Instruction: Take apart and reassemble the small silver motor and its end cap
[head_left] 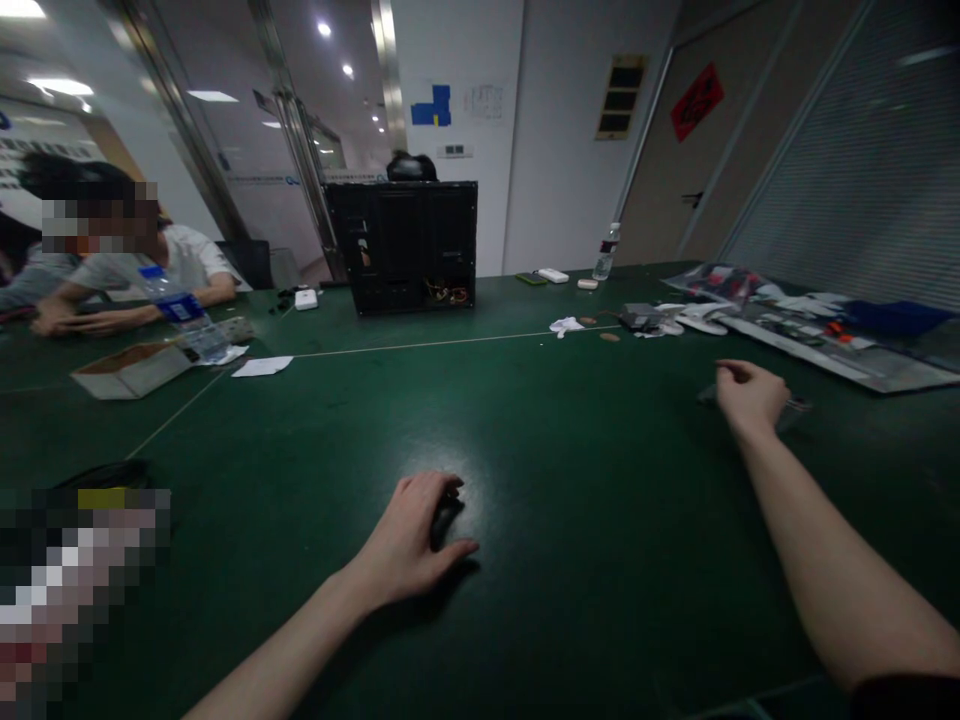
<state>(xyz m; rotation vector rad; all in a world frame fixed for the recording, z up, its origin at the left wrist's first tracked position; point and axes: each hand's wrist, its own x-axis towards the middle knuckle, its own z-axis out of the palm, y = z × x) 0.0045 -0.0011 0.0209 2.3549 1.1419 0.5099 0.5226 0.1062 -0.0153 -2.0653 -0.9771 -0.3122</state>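
Note:
My left hand (pixel 411 540) rests on the green table (pixel 525 440) near its front, fingers curled round a small dark object (pixel 444 520) that I cannot name. My right hand (pixel 748 395) reaches out to the right, fingers bent in a loose fist over a flat grey item (pixel 789 412) lying on the table; whether it grips that item is hidden.
A black computer case (pixel 405 245) stands at the back centre. Circuit boards and packaging (pixel 817 335) spread along the right. A cardboard box (pixel 131 370) and a water bottle (pixel 184 315) lie at the left, beside a seated person (pixel 150 275). Another bottle (pixel 606 252) stands far back.

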